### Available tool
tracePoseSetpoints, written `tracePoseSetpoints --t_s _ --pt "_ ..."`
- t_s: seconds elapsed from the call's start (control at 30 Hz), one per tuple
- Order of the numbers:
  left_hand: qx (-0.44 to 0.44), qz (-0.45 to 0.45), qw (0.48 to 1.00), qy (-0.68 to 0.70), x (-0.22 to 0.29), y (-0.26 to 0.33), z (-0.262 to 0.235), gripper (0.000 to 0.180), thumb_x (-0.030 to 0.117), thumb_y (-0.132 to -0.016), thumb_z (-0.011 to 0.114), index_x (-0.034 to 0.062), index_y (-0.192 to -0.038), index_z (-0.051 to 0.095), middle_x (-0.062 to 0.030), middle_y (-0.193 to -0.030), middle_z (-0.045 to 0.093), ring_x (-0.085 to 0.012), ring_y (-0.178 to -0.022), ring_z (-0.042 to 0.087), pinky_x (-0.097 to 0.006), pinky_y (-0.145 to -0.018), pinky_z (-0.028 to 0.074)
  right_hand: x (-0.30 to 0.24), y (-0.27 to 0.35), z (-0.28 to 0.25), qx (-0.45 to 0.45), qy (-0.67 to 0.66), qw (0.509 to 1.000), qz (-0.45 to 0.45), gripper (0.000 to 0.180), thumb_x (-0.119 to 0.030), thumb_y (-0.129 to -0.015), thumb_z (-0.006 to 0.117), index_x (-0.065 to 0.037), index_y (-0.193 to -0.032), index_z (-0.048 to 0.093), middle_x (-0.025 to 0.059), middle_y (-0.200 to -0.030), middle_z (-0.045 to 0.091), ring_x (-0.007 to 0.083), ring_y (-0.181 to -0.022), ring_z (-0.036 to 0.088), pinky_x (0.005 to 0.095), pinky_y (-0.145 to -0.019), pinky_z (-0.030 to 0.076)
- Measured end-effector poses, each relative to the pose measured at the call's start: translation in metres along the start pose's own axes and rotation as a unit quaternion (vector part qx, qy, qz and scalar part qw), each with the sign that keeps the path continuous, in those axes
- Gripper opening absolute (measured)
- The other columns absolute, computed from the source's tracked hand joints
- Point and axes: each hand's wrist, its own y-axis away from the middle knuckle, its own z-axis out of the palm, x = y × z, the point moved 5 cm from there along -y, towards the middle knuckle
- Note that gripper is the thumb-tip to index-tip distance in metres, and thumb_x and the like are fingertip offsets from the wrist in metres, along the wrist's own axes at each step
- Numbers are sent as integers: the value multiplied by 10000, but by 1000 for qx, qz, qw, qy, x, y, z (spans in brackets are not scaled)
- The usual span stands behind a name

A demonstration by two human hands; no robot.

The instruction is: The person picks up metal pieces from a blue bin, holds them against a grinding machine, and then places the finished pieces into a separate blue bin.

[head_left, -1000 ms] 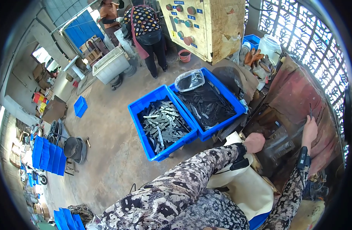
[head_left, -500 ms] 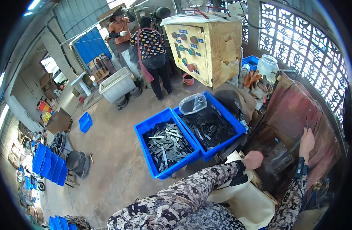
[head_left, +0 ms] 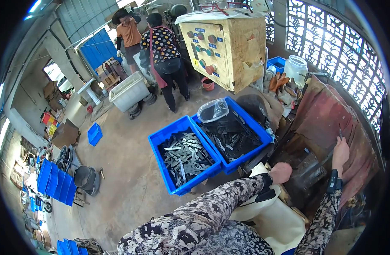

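daylight glares through the lattice window (head_left: 330,55); lines bend toward a black, blurred rim

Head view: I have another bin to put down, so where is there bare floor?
The widest bare floor lies between the left blue bin and the dark tub. It is crowded rightward: the right blue bin, the left hand, then the right hand near the reddish sheet.

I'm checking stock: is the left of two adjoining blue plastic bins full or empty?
Partly filled: flat, silvery, metal-looking strips lie heaped below the blue plastic rim.
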Motion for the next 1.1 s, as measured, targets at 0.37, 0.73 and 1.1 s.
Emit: tracePoseSetpoints --t_s 0.37,0.73,1.1 --pt "24 -10 1000 -10 2 0 -5 142 159 -682 579 92 -612 683 -125 -671 647 -301 -676 647 -405 -612 531 4 -1 3 -24 -2 1000 20 388 -389 -982 420 -49 -1004 605 220 -910 662 424 -856 628 525 -703 491" --pt "-9 -51 999 -7 -4 1 2 135 154 -734 603 98 -621 650 -118 -679 633 -323 -662 617 -422 -605 505 2 0 0 -36 -24 999 25 384 -389 -982 418 -58 -1046 602 226 -937 658 441 -897 608 539 -731 474" --pt "-124 -50 991 -8 -4 -3 18 81 143 -804 621 88 -788 678 -136 -842 666 -333 -755 625 -418 -661 518 1 -4 2 -40 -11 999 22 377 -391 -981 413 -67 -1046 595 226 -944 656 438 -903 609 536 -740 476"
